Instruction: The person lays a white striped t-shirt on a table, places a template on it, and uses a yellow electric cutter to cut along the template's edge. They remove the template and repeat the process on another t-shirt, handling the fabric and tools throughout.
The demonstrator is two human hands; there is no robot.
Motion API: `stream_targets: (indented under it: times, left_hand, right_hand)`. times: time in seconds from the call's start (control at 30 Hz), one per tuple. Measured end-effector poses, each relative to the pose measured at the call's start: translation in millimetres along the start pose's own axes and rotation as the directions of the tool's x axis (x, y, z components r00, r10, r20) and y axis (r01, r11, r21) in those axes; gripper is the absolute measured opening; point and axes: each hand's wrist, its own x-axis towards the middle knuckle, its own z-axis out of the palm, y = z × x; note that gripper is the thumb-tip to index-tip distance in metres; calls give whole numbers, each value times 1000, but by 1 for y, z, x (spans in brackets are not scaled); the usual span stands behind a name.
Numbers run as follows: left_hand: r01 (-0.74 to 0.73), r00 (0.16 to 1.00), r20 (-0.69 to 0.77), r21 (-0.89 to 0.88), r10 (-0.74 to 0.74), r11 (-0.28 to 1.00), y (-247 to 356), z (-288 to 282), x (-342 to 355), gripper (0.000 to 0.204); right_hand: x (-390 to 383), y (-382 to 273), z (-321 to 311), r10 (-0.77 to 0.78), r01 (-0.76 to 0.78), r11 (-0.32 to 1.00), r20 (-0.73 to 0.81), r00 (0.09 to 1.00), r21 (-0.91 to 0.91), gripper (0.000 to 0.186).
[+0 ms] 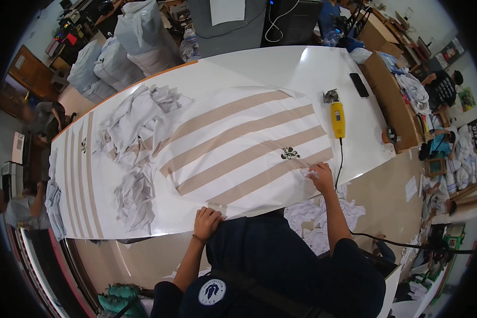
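A white fabric piece with tan stripes (238,140) and a small dark printed emblem (290,153) lies spread over the white table (281,69). My right hand (321,178) is closed in a pinch on its near right edge, where the cloth puckers. At the near table edge, my left hand (207,221) has its fingers curled together at the cloth's lower left corner; whatever they hold is mostly hidden. Beyond my right hand lies a yellow corded electric cutter (337,119) with a metal head, its black cord running off the table edge.
Crumpled white cloth (138,116) is heaped left of the striped piece, with a smaller pile (135,199) nearer me. Another striped piece (79,175) lies far left. A black phone (359,85) and a tape roll (389,134) sit right. Cloth scraps (318,222) cover the floor.
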Motion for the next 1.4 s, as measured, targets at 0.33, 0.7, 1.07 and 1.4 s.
stream_targets:
  times: [0.33,0.7,1.07,1.4]
  left_hand:
    - [-4,989,-146,-1,4,1000,27,-25,22,27]
    - [67,974,-196,-233,-114,970,16,-14,20,18]
    - [68,966,-199,-424,-167,903,-3,0,45,11]
    - [-134,947,-266,174,177,976,70,-244,95,37]
  right_hand:
    - [-19,1,-11,-75,75,997,-120,990,-2,11]
    - [-26,1,-25,113,-22,921,-213,970,388,7]
    - [-18,-71,-130,195,-313,883,334,922,349,22]
    - [-13,-108,-248,184,-167,957,-51,982,236,32]
